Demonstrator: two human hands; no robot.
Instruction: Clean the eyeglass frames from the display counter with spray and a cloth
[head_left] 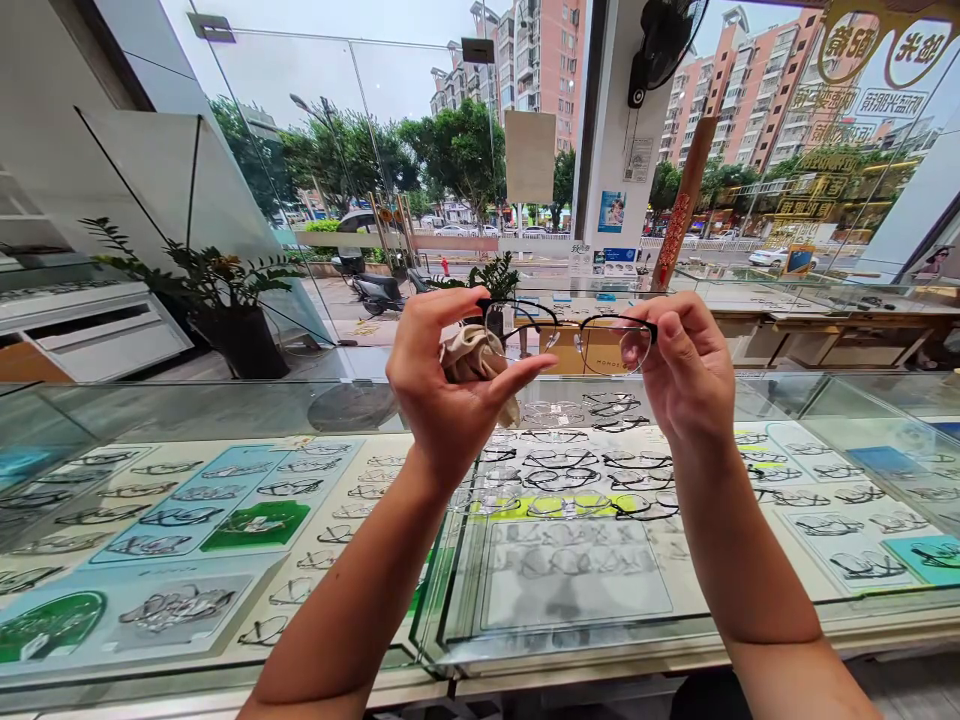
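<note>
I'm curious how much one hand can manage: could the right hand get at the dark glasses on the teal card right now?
Probably not as things stand: the right hand is gripping one end of the black-rimmed glasses, and the glass of the display case appears to cover the dark glasses.

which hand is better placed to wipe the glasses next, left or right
Probably the left hand: it has the cloth bunched in it, beside one lens. The right hand shows no cloth and grips the other end of the glasses, so it could steady them.
</note>
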